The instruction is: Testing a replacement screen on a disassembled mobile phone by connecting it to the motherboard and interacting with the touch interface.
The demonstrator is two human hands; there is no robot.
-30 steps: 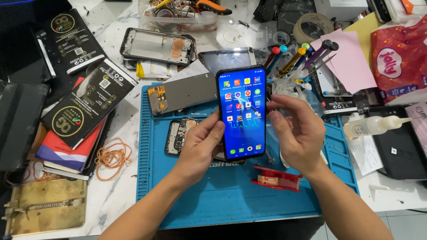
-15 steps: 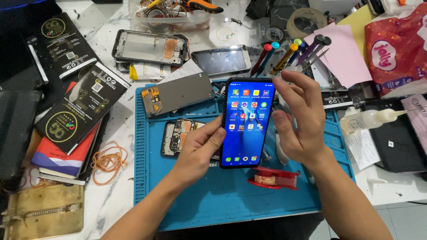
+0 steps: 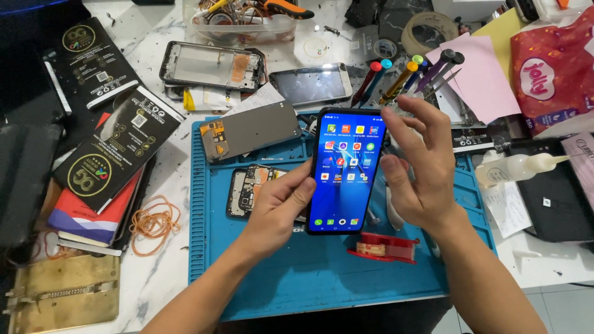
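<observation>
The left hand (image 3: 278, 201) grips a lit smartphone (image 3: 346, 170) by its left edge, thumb on the front near the screen's rim, holding it above the blue work mat (image 3: 297, 278). The phone's long axis runs away from the person, tilted slightly rightward at the top. The right hand (image 3: 417, 167) hovers just beside the phone's right edge, fingers spread wide and holding nothing (the nearer hand to the screen's free side). A clear plastic tray (image 3: 244, 28) at the bench's far edge holds tangled tools and wires; a red tape dispenser (image 3: 387, 247) lies on the mat below the phone
</observation>
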